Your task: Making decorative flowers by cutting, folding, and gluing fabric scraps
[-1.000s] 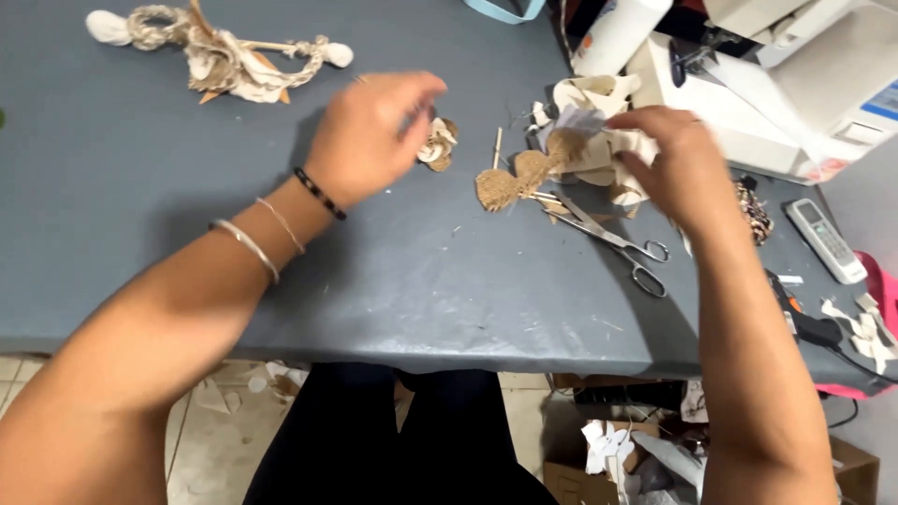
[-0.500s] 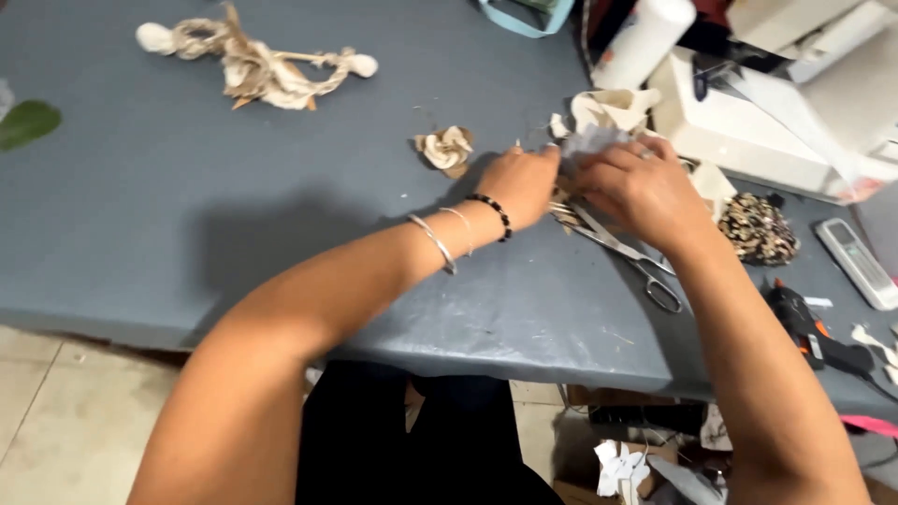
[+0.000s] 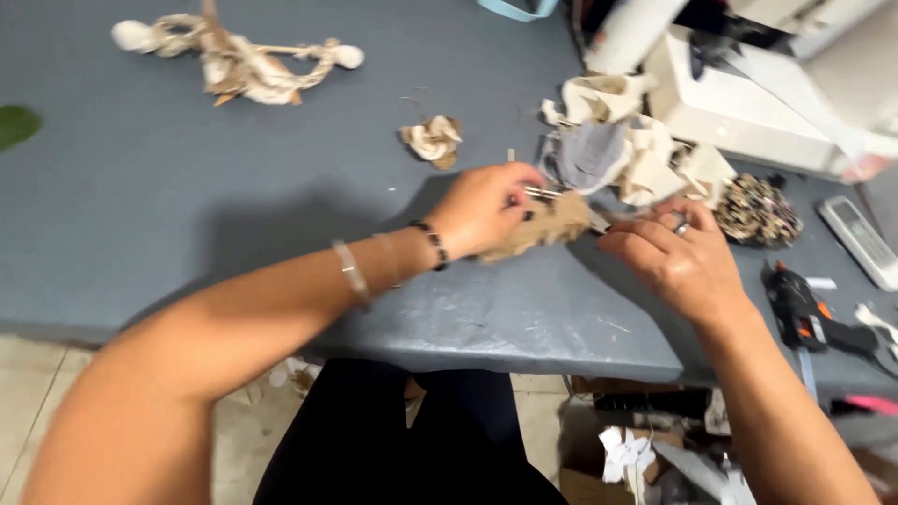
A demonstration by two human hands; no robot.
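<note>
Grey desk (image 3: 187, 215) fills most of the view, littered with craft scraps. Both hands meet near its front edge: the left hand (image 3: 486, 208) is clenched around one brown burlap piece (image 3: 547, 227), which sticks out rightward from the grip, its long axis roughly level, tilted slightly up toward the right hand (image 3: 675, 262). That hand's fingertips pinch at its far end; how firmly, I cannot tell. Behind lie one cloth pile (image 3: 617, 150), one small rosette (image 3: 432, 140), one twisted rope bundle (image 3: 234, 61) and one glue gun (image 3: 804, 309).
</note>
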